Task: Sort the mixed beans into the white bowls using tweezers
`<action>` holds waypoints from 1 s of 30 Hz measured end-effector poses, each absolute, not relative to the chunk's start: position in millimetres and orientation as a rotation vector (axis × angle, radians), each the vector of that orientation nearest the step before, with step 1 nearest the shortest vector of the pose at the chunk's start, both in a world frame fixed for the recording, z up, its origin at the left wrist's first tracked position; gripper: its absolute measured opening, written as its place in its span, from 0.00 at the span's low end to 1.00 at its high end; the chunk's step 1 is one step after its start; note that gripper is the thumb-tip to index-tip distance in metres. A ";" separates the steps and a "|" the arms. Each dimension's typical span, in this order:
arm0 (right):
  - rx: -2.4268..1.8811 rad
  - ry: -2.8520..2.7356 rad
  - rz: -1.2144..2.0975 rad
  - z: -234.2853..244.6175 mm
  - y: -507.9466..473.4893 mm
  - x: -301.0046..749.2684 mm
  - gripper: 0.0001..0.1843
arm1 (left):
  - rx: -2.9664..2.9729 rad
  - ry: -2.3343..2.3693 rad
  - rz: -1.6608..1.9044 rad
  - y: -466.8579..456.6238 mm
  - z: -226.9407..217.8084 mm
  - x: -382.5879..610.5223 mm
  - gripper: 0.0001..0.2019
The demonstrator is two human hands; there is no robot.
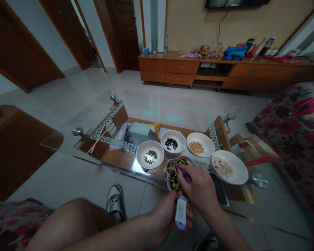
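Note:
My left hand (164, 213) is closed around the labelled purple handle (181, 214) of a flower-shaped bowl (167, 182), which holds mixed yellow, green and dark beans (174, 176). Over that bowl, my right hand (200, 184) pinches dark tweezers (178, 166), their tips among the beans. Around it stand white bowls: one with green beans (151, 157), one with black beans (171, 143), one with yellow soybeans (196, 147) and a wider one with pale flat pieces (223, 168). My right fingers cover part of the mixed beans.
The bowls stand on a glass-topped coffee table (115, 164). Wooden chopsticks (96, 141) lie on its left, and papers (128, 136) show below the glass. At the right are a paper bag (251, 148) and a flowered sofa (295, 115). A TV cabinet (181, 68) lines the far wall.

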State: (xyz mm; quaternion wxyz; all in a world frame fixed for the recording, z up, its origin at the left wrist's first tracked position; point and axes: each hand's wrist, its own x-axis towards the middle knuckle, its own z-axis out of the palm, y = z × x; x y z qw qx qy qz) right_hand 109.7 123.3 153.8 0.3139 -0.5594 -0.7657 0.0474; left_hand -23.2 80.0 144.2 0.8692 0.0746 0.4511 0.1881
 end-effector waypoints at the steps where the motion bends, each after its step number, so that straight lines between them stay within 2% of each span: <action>1: -1.507 -2.025 0.145 152.9 122.4 110.3 0.08 | 0.153 0.947 0.391 80.0 144.6 -23.3 0.23; 13: -1.710 -2.111 0.278 150.8 120.1 107.3 0.08 | 0.169 0.954 0.384 81.6 144.2 -23.0 0.24; 30: -1.752 -2.152 0.308 150.7 122.1 105.0 0.09 | 0.159 0.942 0.388 80.9 140.0 -23.1 0.23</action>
